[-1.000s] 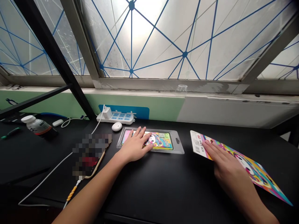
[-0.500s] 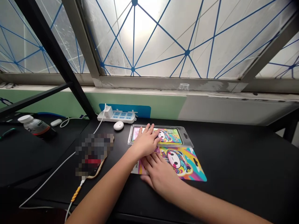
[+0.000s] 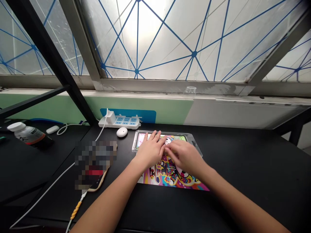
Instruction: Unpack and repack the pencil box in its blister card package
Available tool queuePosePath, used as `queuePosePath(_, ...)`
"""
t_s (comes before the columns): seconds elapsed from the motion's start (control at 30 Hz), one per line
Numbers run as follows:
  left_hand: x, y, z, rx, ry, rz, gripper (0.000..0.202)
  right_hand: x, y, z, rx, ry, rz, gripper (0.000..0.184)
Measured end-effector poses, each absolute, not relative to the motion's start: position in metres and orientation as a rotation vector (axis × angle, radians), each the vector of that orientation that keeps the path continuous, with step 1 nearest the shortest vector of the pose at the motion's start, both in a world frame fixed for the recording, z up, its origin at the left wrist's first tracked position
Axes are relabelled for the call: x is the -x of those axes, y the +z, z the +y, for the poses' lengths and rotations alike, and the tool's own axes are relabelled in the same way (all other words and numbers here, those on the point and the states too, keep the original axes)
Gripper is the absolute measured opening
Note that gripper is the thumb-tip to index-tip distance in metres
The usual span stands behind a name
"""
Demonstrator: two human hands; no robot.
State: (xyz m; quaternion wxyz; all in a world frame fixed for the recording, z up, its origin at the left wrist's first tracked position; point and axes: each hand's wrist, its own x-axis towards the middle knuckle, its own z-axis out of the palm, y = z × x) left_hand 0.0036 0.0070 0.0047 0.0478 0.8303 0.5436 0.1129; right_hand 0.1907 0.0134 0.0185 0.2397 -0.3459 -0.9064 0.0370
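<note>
A clear plastic blister tray (image 3: 194, 145) with a brightly printed cartoon insert lies flat on the black desk. My left hand (image 3: 151, 147) rests on its left half, palm down with fingers spread. Just below the tray, and partly under my hands, lies a colourful cartoon backing card (image 3: 167, 173). My right hand (image 3: 186, 155) is over the tray's lower edge, wrist raised, its thumb and fingers bent together beside my left thumb. Whatever is between those fingertips is hidden.
On the left lie a blurred-out phone-like object (image 3: 97, 165) with a white cable, and a white rounded case (image 3: 121, 132). A power strip (image 3: 121, 121) stands by the wall. A bottle (image 3: 29, 134) lies far left. A clear cup (image 3: 190, 90) is on the sill.
My right hand has lifted off the backing card and moved up and right to the tray's lower edge, its fingers now bent together. My left hand stays on the tray.
</note>
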Motion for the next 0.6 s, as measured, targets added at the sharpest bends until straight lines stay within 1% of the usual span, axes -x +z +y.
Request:
queuePosePath(0.07,-0.004,0.004,0.006,-2.536,0.365,1.663,0.050,-0.209,0.022,0.035,1.149,0.114,-2.488,0.023)
queuePosePath(0.1,-0.004,0.004,0.006,-2.537,0.370,1.663,0.050,-0.218,0.023,0.045,1.229,0.135,-2.495,0.026)
queuePosePath(0.23,-0.005,0.003,0.007,-2.523,0.408,1.663,0.049,-0.242,0.021,0.073,1.356,0.407,-2.557,0.049)
queuePosePath(0.37,-0.007,0.002,0.007,-2.496,0.478,1.670,0.047,-0.243,0.024,0.090,1.358,0.577,-2.645,0.060)
queuePosePath(0.47,-0.006,0.003,0.006,-2.461,0.572,1.664,0.044,-0.237,0.026,0.100,1.379,0.508,-2.705,0.058)
queuePosePath(0.6,0.007,0.012,0.006,-2.447,0.675,1.711,0.038,-0.235,0.025,0.098,1.311,0.157,-2.700,0.044)
